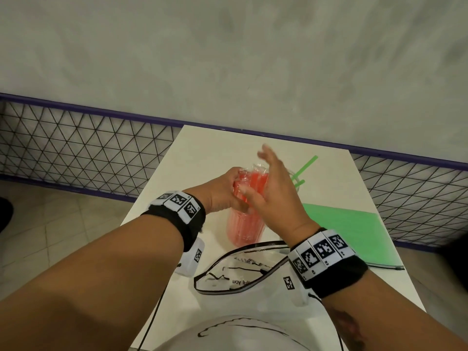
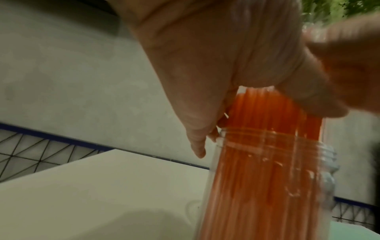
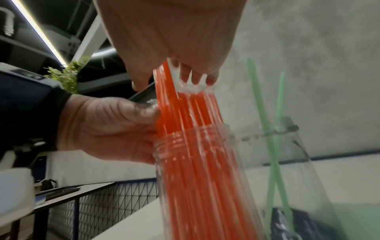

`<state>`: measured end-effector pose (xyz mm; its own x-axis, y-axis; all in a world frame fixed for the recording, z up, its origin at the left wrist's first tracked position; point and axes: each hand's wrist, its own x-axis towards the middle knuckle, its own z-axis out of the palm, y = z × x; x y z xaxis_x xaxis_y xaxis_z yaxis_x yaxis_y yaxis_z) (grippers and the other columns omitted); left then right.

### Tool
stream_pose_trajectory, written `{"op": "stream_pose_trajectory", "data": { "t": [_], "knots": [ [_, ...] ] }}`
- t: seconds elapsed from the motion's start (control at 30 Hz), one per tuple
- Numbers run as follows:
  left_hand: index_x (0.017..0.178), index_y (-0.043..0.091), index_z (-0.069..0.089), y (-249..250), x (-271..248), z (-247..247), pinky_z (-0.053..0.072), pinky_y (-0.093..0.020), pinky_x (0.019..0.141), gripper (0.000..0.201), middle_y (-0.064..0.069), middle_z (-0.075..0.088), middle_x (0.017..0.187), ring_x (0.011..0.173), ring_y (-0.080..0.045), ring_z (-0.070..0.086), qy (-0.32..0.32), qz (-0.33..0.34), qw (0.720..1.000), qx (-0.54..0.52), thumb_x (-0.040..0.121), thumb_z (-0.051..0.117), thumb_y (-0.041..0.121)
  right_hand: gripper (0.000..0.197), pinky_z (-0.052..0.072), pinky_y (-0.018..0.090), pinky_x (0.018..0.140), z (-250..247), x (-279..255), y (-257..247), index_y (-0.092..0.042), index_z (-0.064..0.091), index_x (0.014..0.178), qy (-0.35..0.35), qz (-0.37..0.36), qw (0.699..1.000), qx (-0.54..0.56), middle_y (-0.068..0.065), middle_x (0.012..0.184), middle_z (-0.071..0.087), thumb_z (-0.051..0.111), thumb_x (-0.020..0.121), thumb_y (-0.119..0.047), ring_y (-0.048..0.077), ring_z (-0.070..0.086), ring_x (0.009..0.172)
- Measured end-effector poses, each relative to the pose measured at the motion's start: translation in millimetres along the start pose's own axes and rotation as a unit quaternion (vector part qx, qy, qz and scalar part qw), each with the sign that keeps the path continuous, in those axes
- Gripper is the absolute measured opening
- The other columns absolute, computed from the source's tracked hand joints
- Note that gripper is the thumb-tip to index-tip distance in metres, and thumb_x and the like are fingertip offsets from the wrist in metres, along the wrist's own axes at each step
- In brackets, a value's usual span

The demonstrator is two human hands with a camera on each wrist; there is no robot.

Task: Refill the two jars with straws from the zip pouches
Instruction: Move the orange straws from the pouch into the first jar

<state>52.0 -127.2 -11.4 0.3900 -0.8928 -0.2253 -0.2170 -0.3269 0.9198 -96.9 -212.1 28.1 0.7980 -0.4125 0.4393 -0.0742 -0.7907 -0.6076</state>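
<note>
- The near jar (image 1: 245, 226) stands on the white worktop (image 1: 202, 153) and is packed with red straws (image 3: 185, 162); their tops rise above its threaded mouth, as both wrist views show.
- The left hand (image 1: 222, 191) curls round the straws just above the jar mouth, a clamped grip that keeps the bundle together.
- The right hand (image 1: 268, 196) presses against the other side of the bundle with its palm, fingers (image 1: 266, 154) spread and pointing away. In the right wrist view its fingertips sit at the straw tops among a bit of clear wrapping; I cannot tell for sure whether they pinch anything.
- Judgement: the first jar looks filled or nearly so; what remains there is settling the straws and clearing off the clear film.
- The second jar (image 3: 287, 146) stands just beside the first, on the far right side, and holds only two green straws (image 1: 305, 167). It seems barely begun.
- A green pouch (image 1: 354, 234) lies flat on the worktop to the right, apparently still full, so the green refill is the main work left.
- A clear pouch with a dark trim (image 1: 240, 269) lies open and slack nearest the person; it looks emptied.
</note>
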Motion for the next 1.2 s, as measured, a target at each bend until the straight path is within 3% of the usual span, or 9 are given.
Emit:
{"op": "stream_pose_trajectory", "data": {
  "t": [0.13, 0.23, 0.4, 0.57, 0.83, 0.93, 1.03, 1.1, 1.2],
  "knots": [
    [0.115, 0.023, 0.055, -21, 22, 10, 0.052, -0.026, 0.082, 0.065, 0.012, 0.062, 0.104, 0.112, -0.027, 0.062, 0.001, -0.025, 0.992, 0.125, 0.063, 0.091, 0.039, 0.067, 0.012, 0.044, 0.121, -7, 14, -23, -0.012, 0.014, 0.154, 0.057, -0.152, 0.980, -0.114, 0.002, 0.159, 0.023, 0.045, 0.097, -0.032, 0.024, 0.017, 0.149],
    [0.120, 0.024, 0.048, -21, 19, 12, 0.044, -0.003, 0.076, 0.059, 0.020, 0.058, 0.106, 0.099, 0.000, 0.061, 0.013, 0.005, 0.989, 0.144, 0.074, 0.083, 0.015, 0.065, 0.006, 0.049, 0.121, 1, 21, -12, -0.011, 0.015, 0.154, -0.087, -0.094, 0.955, -0.268, 0.006, 0.161, 0.022, 0.029, 0.101, -0.046, 0.025, 0.009, 0.151],
    [0.152, 0.027, 0.020, -24, 11, 8, 0.036, -0.024, 0.105, 0.092, 0.011, 0.039, 0.146, 0.129, -0.008, 0.042, 0.045, 0.060, 0.980, 0.185, 0.079, 0.075, 0.037, 0.077, -0.003, 0.052, 0.119, 23, 1, 12, -0.017, -0.004, 0.155, -0.205, -0.036, 0.919, -0.336, 0.003, 0.164, -0.003, 0.018, 0.097, -0.062, 0.023, -0.006, 0.151],
    [0.122, 0.030, 0.051, -21, 11, 10, 0.051, -0.017, 0.084, 0.061, 0.016, 0.061, 0.109, 0.102, -0.004, 0.059, 0.029, 0.061, 0.984, 0.162, 0.072, 0.084, 0.020, 0.076, -0.012, 0.050, 0.118, 2, 7, 2, -0.022, -0.013, 0.154, -0.195, -0.043, 0.935, -0.293, -0.001, 0.162, -0.019, 0.010, 0.095, -0.065, 0.019, -0.021, 0.148],
    [0.141, 0.031, 0.036, -23, 11, 8, 0.055, -0.035, 0.094, 0.100, 0.012, 0.059, 0.124, 0.114, -0.010, 0.059, 0.030, 0.045, 0.993, 0.107, 0.059, 0.092, 0.022, 0.078, 0.003, 0.051, 0.121, 7, 0, 16, -0.019, -0.013, 0.154, -0.252, 0.025, 0.928, -0.273, 0.000, 0.162, -0.019, 0.018, 0.097, -0.063, 0.017, -0.018, 0.149],
    [0.148, 0.027, 0.025, -19, 5, 11, 0.049, -0.032, 0.099, 0.104, 0.012, 0.050, 0.133, 0.119, -0.010, 0.052, 0.031, 0.030, 0.993, 0.106, 0.066, 0.088, 0.018, 0.078, 0.002, 0.053, 0.120, -3, 1, 5, -0.018, -0.001, 0.155, -0.223, -0.001, 0.933, -0.282, 0.003, 0.164, -0.006, 0.027, 0.096, -0.061, 0.019, -0.009, 0.151],
    [0.146, 0.017, 0.025, -34, -3, 11, 0.045, -0.030, 0.096, 0.101, 0.002, 0.046, 0.138, 0.118, -0.016, 0.051, 0.027, -0.069, 0.987, 0.146, 0.065, 0.083, 0.035, 0.052, 0.031, 0.042, 0.110, -12, -20, -20, -0.016, 0.050, 0.132, -0.086, -0.130, 0.970, -0.189, 0.004, 0.134, 0.053, 0.052, 0.092, -0.048, 0.020, 0.043, 0.128],
    [0.136, 0.013, 0.042, -56, -11, 7, 0.050, -0.036, 0.093, 0.098, -0.007, 0.059, 0.130, 0.109, -0.023, 0.059, -0.020, -0.169, 0.957, 0.234, 0.053, 0.073, 0.054, 0.039, 0.046, 0.035, 0.088, -7, -47, -29, -0.019, 0.056, 0.112, -0.176, -0.175, 0.959, -0.138, -0.002, 0.104, 0.060, 0.057, 0.089, -0.050, 0.015, 0.052, 0.097],
    [0.125, 0.015, 0.056, -65, -36, 14, 0.052, -0.046, 0.096, 0.079, -0.001, 0.067, 0.110, 0.102, -0.022, 0.062, -0.152, -0.266, 0.905, 0.296, 0.064, 0.069, 0.063, 0.057, 0.050, 0.037, 0.078, 15, -89, -11, -0.016, 0.052, 0.119, -0.425, -0.137, 0.874, -0.189, 0.003, 0.106, 0.064, 0.060, 0.082, -0.060, 0.024, 0.060, 0.093]
  ]
}}
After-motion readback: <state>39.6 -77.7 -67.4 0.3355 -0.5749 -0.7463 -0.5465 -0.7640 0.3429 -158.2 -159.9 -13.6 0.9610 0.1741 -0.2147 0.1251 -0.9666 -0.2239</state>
